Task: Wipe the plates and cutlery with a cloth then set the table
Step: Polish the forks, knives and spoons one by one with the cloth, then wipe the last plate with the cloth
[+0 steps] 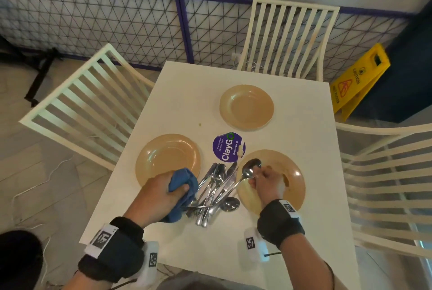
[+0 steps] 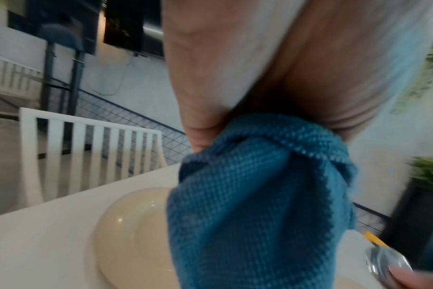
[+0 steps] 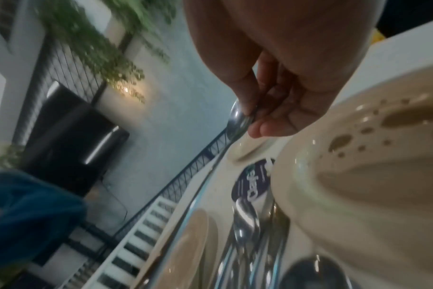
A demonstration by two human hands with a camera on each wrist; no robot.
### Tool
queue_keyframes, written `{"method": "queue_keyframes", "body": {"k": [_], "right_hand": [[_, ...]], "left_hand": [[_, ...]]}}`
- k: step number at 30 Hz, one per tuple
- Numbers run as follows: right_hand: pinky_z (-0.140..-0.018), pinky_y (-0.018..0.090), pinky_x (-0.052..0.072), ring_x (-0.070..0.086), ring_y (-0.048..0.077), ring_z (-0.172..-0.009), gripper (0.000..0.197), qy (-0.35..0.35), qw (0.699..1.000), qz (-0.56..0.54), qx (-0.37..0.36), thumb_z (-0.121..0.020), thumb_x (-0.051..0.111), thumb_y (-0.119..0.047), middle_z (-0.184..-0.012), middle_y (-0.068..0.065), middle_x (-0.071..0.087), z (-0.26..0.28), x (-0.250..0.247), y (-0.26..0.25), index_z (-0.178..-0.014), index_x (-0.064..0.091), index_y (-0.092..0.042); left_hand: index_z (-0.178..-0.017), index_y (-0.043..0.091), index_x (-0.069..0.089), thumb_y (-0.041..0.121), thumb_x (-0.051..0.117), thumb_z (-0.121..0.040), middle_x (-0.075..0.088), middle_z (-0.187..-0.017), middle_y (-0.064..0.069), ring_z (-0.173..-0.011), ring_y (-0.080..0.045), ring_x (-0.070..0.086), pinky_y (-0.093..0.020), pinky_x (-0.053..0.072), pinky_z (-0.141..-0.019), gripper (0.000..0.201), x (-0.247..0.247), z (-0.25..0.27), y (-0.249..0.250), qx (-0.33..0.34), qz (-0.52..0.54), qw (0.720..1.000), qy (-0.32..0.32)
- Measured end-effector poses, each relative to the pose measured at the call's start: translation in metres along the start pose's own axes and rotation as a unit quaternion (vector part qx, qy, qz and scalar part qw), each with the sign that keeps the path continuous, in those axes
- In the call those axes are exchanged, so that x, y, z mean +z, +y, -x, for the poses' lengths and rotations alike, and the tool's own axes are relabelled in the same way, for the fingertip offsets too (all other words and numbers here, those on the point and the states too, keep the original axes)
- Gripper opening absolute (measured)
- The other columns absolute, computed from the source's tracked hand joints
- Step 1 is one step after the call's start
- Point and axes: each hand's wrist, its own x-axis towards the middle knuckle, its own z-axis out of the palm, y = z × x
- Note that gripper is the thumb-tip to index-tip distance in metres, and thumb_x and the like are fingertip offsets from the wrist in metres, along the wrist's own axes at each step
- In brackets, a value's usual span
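My left hand [image 1: 174, 190] grips a bunched blue cloth [image 1: 183, 187] [image 2: 255, 205] over the near edge of the left tan plate [image 1: 167, 156]. My right hand [image 1: 261, 178] pinches a metal spoon [image 1: 249, 170] [image 3: 237, 117] near its bowl, above the right tan plate [image 1: 292, 182], whose surface shows wet spots [image 3: 341, 141]. The spoon's handle slants down toward the heap of cutlery [image 1: 214, 190] lying between the two near plates. A third tan plate [image 1: 246, 107] sits at the far side of the white table [image 1: 187, 93].
A round purple sticker [image 1: 228, 147] is on the table's middle. White slatted chairs stand at the left [image 1: 86, 102], the far side [image 1: 289, 37] and the right [image 1: 385, 172]. A yellow caution sign [image 1: 360, 79] leans at the far right, before a mesh fence [image 1: 117, 28].
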Motion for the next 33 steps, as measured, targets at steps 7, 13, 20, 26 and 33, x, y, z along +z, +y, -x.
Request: {"method": "queue_keyframes", "body": {"k": [7, 13, 20, 26, 33], "right_hand": [[-0.065, 0.033, 0.061, 0.069, 0.019, -0.063, 0.015, -0.083, 0.993, 0.077, 0.04, -0.097, 0.062, -0.021, -0.075, 0.009, 0.075, 0.006, 0.062, 0.019, -0.096, 0.075, -0.013], [-0.076, 0.043, 0.063, 0.075, 0.025, -0.073, 0.014, -0.114, 0.984, 0.129, 0.039, -0.089, 0.065, -0.024, -0.088, 0.007, 0.076, 0.0, 0.056, 0.032, -0.1, 0.073, -0.021], [-0.099, 0.044, 0.045, 0.052, 0.038, -0.115, 0.031, 0.135, 0.974, 0.178, 0.029, -0.095, 0.057, -0.024, -0.125, 0.013, 0.06, 0.002, -0.051, 0.069, -0.126, 0.063, -0.023], [-0.094, 0.051, 0.056, 0.065, 0.037, -0.103, 0.065, 0.073, 0.977, -0.035, 0.196, -0.092, 0.069, -0.026, -0.12, 0.018, 0.062, -0.017, -0.084, 0.102, -0.147, 0.035, -0.015], [-0.06, 0.037, 0.059, 0.067, 0.029, -0.071, 0.041, -0.031, 0.944, -0.227, 0.237, -0.097, 0.06, -0.01, -0.098, 0.016, 0.066, -0.027, -0.086, 0.111, -0.136, 0.046, -0.013]], "left_hand": [[-0.108, 0.031, 0.065, 0.027, 0.065, -0.098, 0.072, -0.097, 0.008, -0.088, -0.004, 0.067, -0.019, 0.046, -0.07, 0.011, -0.009, 0.003, -0.032, -0.033, 0.014, 0.999, 0.016], [-0.125, 0.041, 0.058, 0.035, 0.059, -0.101, 0.071, -0.112, 0.016, -0.101, 0.003, 0.065, -0.017, 0.049, -0.081, 0.025, 0.0, -0.005, -0.04, -0.016, 0.053, 0.998, -0.019], [-0.128, 0.042, 0.054, 0.036, 0.052, -0.104, 0.068, -0.118, 0.015, -0.111, -0.004, 0.065, -0.026, 0.052, -0.092, 0.025, 0.021, -0.028, -0.006, -0.001, 0.116, 0.991, -0.073], [-0.121, 0.031, 0.056, 0.021, 0.054, -0.102, 0.066, -0.12, 0.003, -0.109, -0.014, 0.065, -0.036, 0.056, -0.092, 0.022, 0.064, -0.053, 0.057, 0.003, 0.11, 0.985, -0.135], [-0.11, 0.023, 0.056, 0.029, 0.053, -0.089, 0.063, -0.103, 0.0, -0.093, -0.021, 0.063, -0.048, 0.053, -0.09, 0.023, 0.134, -0.067, 0.116, 0.128, -0.107, 0.972, -0.168]]}}
